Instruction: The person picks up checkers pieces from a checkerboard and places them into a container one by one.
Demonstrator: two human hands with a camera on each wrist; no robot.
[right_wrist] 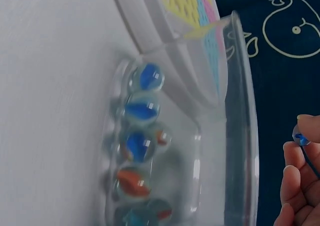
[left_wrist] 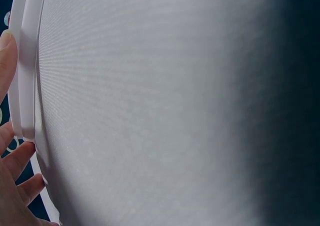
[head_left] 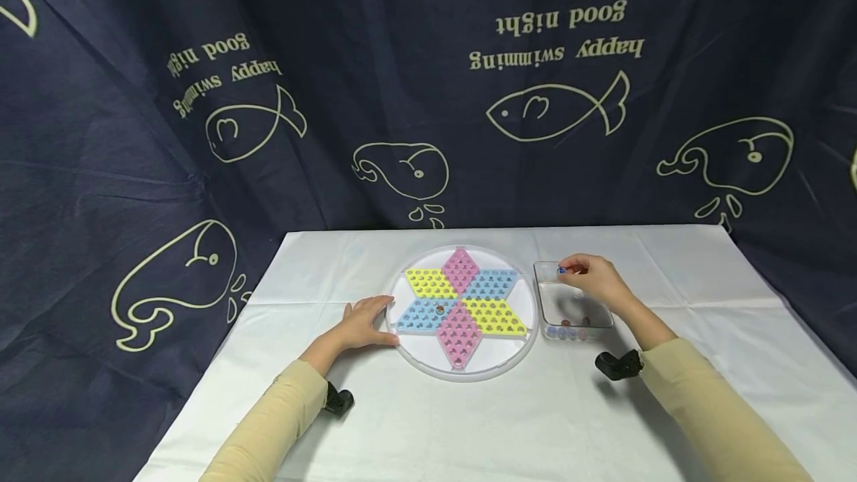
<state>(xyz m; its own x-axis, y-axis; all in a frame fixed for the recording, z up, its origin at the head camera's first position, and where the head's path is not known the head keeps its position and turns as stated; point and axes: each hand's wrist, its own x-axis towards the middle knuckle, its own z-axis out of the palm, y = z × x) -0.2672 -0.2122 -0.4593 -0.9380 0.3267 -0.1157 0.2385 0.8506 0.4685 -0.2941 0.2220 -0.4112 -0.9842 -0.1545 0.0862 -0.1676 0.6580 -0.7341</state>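
Note:
A round white Chinese checkers board (head_left: 415, 359) with a pink, blue and yellow star lies on the table. My left hand (head_left: 361, 324) rests at its left edge, thumb and fingers spread along the rim. One marble (head_left: 440, 309) with orange in it sits in the near-left blue section. To the right of the board stands a clear plastic box (head_left: 576, 322) holding several glass marbles, blue and orange ones (right_wrist: 137, 146) among them, along its near side. Over the far part of the box, my right hand (head_left: 597, 279) pinches a blue marble (right_wrist: 301, 136) between thumb and fingertips.
A white cloth (head_left: 428, 430) covers the table. Behind it hangs a dark blue curtain (head_left: 402, 80) with fish and whale drawings. Black wrist straps (head_left: 619, 365) are worn at both sleeves.

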